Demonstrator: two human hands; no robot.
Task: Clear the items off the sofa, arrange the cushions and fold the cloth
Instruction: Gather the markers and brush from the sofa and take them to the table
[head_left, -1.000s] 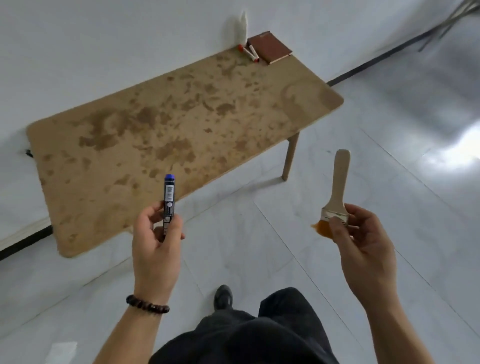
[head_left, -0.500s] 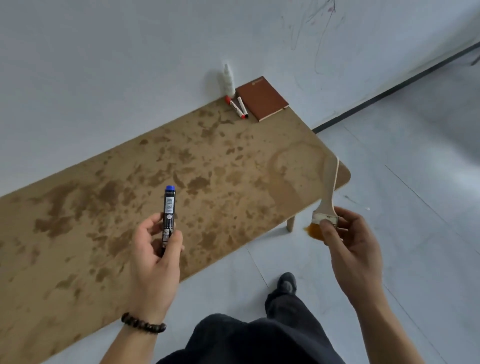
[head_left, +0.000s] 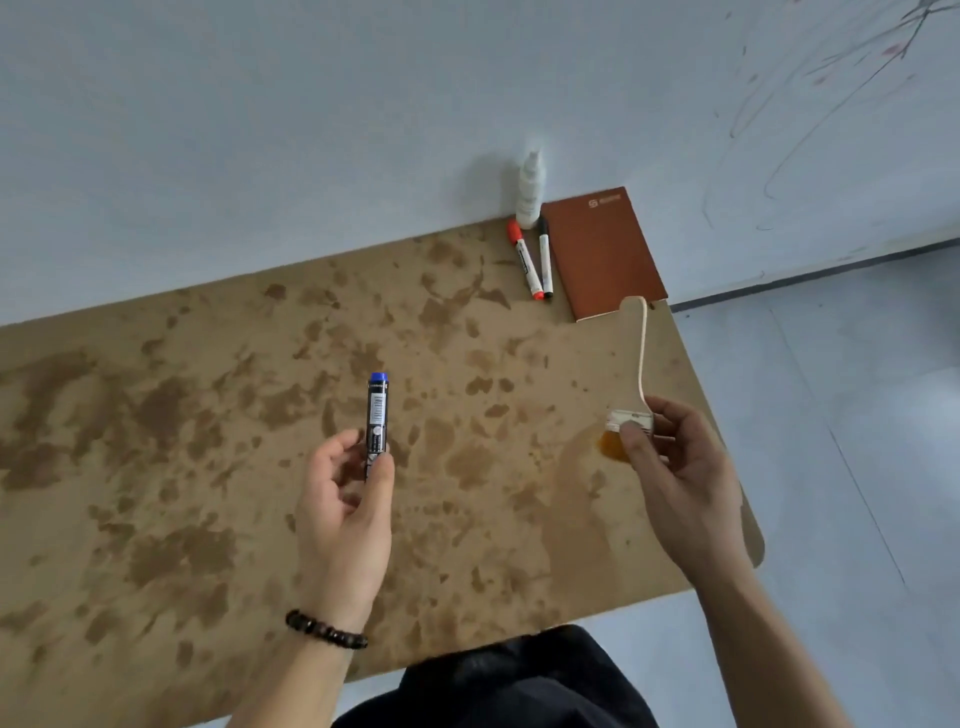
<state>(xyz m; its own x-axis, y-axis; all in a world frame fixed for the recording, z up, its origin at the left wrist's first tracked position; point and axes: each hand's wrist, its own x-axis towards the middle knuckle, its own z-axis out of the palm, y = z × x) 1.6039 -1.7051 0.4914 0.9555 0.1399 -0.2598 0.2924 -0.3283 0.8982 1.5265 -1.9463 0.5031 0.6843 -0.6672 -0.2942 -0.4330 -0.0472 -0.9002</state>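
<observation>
Over the stained table (head_left: 156, 467), the left hand (head_left: 345, 514) pinches a black marker (head_left: 376, 423) upright, blue cap pointing away. Right hand (head_left: 680, 483) fingers grip a brush (head_left: 636, 374) at its ferrule, orange bristles toward the person, pale wooden handle pointing toward the far notebook (head_left: 602, 249).

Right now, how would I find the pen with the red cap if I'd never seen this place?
Look at the stained wooden table against the white wall, and go to its far right corner, where a brown notebook lies. Two white markers lie side by side just left of it, below a small white bottle. The red-capped marker is the left one; its neighbour has a black cap.
</observation>
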